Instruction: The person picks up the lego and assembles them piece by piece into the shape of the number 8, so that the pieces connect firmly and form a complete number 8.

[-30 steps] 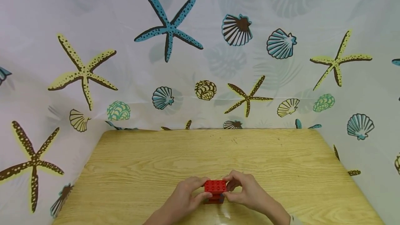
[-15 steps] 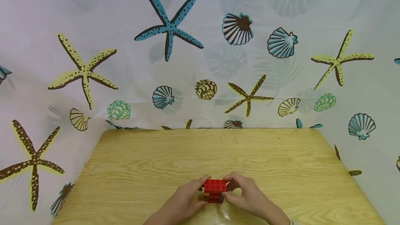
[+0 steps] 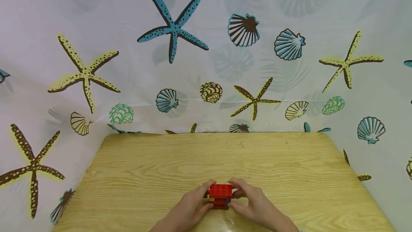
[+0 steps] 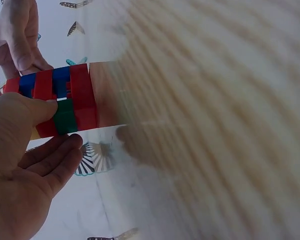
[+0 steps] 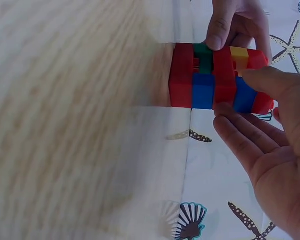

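Note:
A small tower of toy building bricks point(image 3: 220, 191) stands upright on the wooden table, in front of me. Its top is a red studded brick. In the right wrist view, red layers alternate with a green brick point(image 5: 203, 62) beside a blue brick point(image 5: 203, 91), and higher up a yellow brick point(image 5: 239, 56) beside another blue one. My left hand point(image 3: 193, 203) holds the tower's left side, its thumb low at the front and fingers behind. From the right, my right hand point(image 3: 257, 203) holds the opposite side between thumb and fingers.
The wood-grain table point(image 3: 145, 178) extends around the tower and reflects it faintly. A white cloth point(image 3: 193, 71) printed with starfish and shells hangs behind the table and along both sides.
My left thumb has slid down from the top red brick to the lower front of the tower. My right thumb has also shifted slightly lower. The tower stays in nearly the same spot.

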Motion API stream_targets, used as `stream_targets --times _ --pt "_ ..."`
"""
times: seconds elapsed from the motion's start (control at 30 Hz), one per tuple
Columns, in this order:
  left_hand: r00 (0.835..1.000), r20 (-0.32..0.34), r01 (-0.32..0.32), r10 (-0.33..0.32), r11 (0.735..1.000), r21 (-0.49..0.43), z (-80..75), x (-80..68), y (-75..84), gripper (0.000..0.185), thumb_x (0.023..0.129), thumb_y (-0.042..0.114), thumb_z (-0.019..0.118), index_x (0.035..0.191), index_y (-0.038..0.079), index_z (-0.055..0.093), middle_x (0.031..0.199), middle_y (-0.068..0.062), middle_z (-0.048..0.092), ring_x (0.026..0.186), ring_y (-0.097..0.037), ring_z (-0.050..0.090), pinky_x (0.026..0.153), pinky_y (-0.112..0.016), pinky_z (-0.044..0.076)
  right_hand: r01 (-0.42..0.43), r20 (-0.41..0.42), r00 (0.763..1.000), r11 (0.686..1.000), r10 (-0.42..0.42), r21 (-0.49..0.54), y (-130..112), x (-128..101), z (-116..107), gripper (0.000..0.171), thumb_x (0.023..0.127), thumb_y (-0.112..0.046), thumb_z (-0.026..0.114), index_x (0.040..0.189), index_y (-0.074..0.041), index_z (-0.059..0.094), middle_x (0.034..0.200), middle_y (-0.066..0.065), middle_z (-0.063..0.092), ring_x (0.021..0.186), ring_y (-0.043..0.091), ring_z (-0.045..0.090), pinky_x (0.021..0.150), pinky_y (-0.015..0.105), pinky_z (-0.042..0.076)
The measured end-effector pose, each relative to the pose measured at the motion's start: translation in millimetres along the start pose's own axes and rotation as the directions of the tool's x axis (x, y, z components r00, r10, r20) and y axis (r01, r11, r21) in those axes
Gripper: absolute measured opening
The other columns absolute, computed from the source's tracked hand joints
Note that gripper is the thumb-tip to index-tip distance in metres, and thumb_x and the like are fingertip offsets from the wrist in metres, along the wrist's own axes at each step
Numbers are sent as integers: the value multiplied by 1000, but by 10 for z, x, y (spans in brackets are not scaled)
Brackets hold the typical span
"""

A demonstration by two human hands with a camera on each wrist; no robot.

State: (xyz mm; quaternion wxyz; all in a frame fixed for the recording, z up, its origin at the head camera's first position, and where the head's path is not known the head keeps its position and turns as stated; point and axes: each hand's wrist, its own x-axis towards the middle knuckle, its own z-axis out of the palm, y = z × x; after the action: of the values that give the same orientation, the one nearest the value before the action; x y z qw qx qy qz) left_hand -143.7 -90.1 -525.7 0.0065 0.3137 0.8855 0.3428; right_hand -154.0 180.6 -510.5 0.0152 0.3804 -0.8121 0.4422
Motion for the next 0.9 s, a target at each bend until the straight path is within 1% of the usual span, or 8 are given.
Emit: stream_targets --times 0.13,0.2,0.3,0.43,0.57,0.73,0.9 --pt "1000 -7 5 -5 1000 -30 -3 19 -8 64 102 16 71 157 7 38 132 -7 70 113 -17 71 93 -34 60 19 6 1000 1000 -19 7 20 -20 12 67 90 -5 83 146 -13 46 136 13 69 105 18 77 89 41 64" --pt "1000 -19 1 -2 999 -32 -5 24 -8 66 103 16 70 159 7 37 131 -7 71 110 -16 71 91 -33 60 24 9 1000 1000 -24 -7 33 -19 15 73 88 -5 85 149 -12 45 138 12 67 106 20 76 89 42 64" --pt "999 -42 -10 8 999 -34 -13 31 -1 71 103 16 70 162 7 32 126 -9 72 103 -17 72 88 -33 60 -2 22 1000 999 3 -55 49 -11 15 82 85 -6 88 153 -13 43 140 11 66 105 22 76 89 41 63" --pt "998 -60 5 -8 999 -47 -7 42 7 77 103 13 70 166 9 26 120 -9 73 100 -17 71 87 -33 60 -72 44 996 990 78 -125 61 15 11 90 83 -9 91 157 -18 41 139 10 67 103 24 74 90 40 63" --pt "998 -63 22 -26 998 -64 5 65 -2 74 102 11 70 163 10 29 122 -8 74 101 -15 72 90 -36 62 -113 51 991 973 125 -203 81 59 22 95 82 -16 93 159 -18 38 135 6 70 103 22 72 88 37 61" --pt "998 -60 31 -36 995 -91 5 104 -30 68 103 15 69 161 8 33 118 -7 75 103 -17 74 91 -39 62 -124 50 988 941 147 -316 111 111 59 103 79 -23 95 161 -10 35 126 3 70 102 19 68 86 32 58" --pt "997 -27 61 -65 991 -123 -28 168 -71 71 104 17 69 162 7 30 112 -4 74 104 -16 73 93 -37 61 -150 44 983 912 180 -382 145 181 90 104 79 -30 95 160 -7 34 118 3 71 101 20 67 86 34 57"
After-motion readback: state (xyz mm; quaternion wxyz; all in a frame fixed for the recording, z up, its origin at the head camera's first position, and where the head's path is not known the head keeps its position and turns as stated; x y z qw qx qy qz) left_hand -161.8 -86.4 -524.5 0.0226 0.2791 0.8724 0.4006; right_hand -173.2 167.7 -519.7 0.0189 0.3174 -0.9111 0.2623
